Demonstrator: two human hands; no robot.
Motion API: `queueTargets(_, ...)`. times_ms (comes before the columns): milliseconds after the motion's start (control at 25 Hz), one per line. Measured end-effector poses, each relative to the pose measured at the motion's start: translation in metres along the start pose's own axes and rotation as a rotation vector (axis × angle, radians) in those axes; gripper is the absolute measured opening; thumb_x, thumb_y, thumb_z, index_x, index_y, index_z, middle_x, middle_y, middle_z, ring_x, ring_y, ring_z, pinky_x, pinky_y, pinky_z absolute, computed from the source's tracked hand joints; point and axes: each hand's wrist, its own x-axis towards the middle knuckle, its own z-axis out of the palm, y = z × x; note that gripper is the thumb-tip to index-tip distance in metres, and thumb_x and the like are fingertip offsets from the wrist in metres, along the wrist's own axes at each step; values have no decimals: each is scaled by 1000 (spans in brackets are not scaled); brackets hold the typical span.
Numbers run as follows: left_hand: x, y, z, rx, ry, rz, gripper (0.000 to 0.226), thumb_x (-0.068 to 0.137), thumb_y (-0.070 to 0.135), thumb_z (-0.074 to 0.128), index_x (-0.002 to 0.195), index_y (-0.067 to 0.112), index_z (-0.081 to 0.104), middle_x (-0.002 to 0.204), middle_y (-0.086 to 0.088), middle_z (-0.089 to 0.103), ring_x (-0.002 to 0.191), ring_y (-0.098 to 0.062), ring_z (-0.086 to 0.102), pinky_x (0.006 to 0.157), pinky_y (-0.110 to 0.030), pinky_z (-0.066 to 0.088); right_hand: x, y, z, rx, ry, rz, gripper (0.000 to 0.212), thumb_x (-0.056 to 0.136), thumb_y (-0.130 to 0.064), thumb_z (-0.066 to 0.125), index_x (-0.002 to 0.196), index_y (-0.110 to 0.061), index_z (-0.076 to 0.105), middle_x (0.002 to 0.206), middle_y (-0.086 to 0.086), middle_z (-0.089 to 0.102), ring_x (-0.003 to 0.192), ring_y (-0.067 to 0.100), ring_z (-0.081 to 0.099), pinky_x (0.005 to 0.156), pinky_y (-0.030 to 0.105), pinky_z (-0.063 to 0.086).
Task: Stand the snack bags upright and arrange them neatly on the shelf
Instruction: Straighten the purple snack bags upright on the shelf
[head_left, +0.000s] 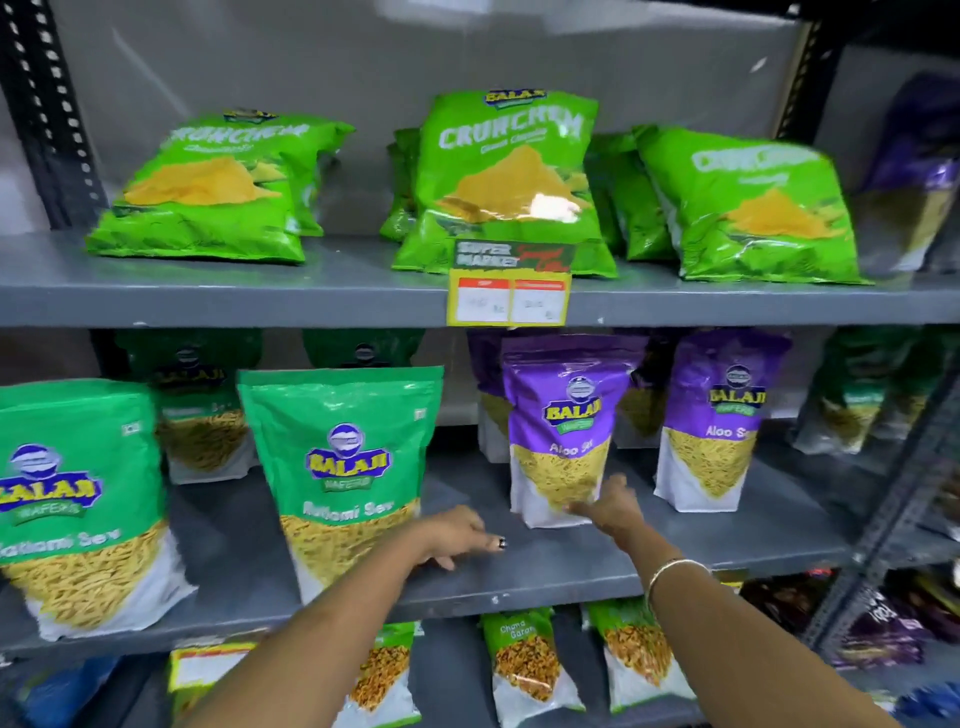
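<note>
On the middle grey shelf (545, 571) two green Ratlami Sev bags stand upright in front: one at the left (78, 499), one in the centre (343, 467). Two purple Aloo Sev bags stand to the right, one near (566, 421) and one farther right (722, 415). My left hand (457, 535) hovers over the bare shelf beside the centre green bag, fingers spread, holding nothing. My right hand (610, 506) reaches the lower corner of the near purple bag, fingers apart, touching or nearly touching it. Three light-green Crunchem bags (511, 171) lean back on the upper shelf.
More green and purple bags stand in rows behind the front ones. A price tag (511, 291) hangs from the upper shelf edge. Chana bags (524, 665) stand on the shelf below. Dark slotted uprights frame both sides; another rack with bags is at the right.
</note>
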Motion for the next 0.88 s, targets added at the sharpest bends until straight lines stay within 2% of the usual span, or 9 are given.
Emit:
queueTargets(40,19,10,8,-56,111,24,44,87,31,59,116,0,52,119,-19,52,108,-27,52,78,-35,49,17,8,-9,17,21,-13,95,65,-32,80,137,0,26,140,22,38,133,35,37,109,41,33)
queueTargets(120,52,29,19,-202,294,36,73,78,32,69,136,-1,39,141,-21,45,130,-31,45,99,-37,42,66,23,-18,139,-66,-85,113,49,-41,87,139,-3,28,138,18,40,132,34,39,110,42,36)
queueTargets(240,88,49,37,-494,439,82,81,60,22,79,131,3,44,129,-15,56,122,-27,53,90,-29,41,181,86,17,236,-256,-176,126,27,-52,91,133,-7,39,136,12,53,129,31,49,103,46,47)
queueTargets(280,93,53,42,-581,459,93,81,55,21,80,126,3,47,123,-14,59,115,-25,56,88,-30,43,184,88,22,259,-337,-159,117,30,-49,92,128,-6,45,131,13,58,124,30,55,100,44,49)
queueTargets(360,100,55,53,-677,526,105,88,42,24,79,121,2,49,122,-15,61,111,-27,58,93,-37,47,133,59,1,308,-433,-158,73,46,-28,90,106,-7,54,111,9,67,100,23,65,85,29,56)
queueTargets(440,94,58,60,-699,579,91,81,42,22,81,115,5,50,122,-17,62,109,-29,60,97,-41,48,101,48,-12,320,-451,-202,47,62,-11,83,94,-14,49,96,1,63,87,14,59,75,23,52)
queueTargets(520,82,60,63,-692,569,85,69,51,12,83,112,4,51,120,-16,63,107,-28,61,97,-39,48,89,48,-19,346,-466,-204,51,64,-9,82,98,-14,45,95,-3,58,91,14,55,75,26,48)
queueTargets(680,76,42,73,-600,576,36,97,34,38,85,120,9,53,119,-10,68,110,-27,64,99,-47,49,66,58,-30,335,-488,-198,46,64,-17,83,88,-23,44,99,1,57,95,18,55,53,17,45)
queueTargets(880,53,46,86,-525,593,-13,89,34,39,84,115,11,57,117,-10,69,108,-27,64,97,-46,51,37,66,-42,309,-487,-174,50,67,-20,81,97,-16,41,88,-3,56,92,20,57,62,32,51)
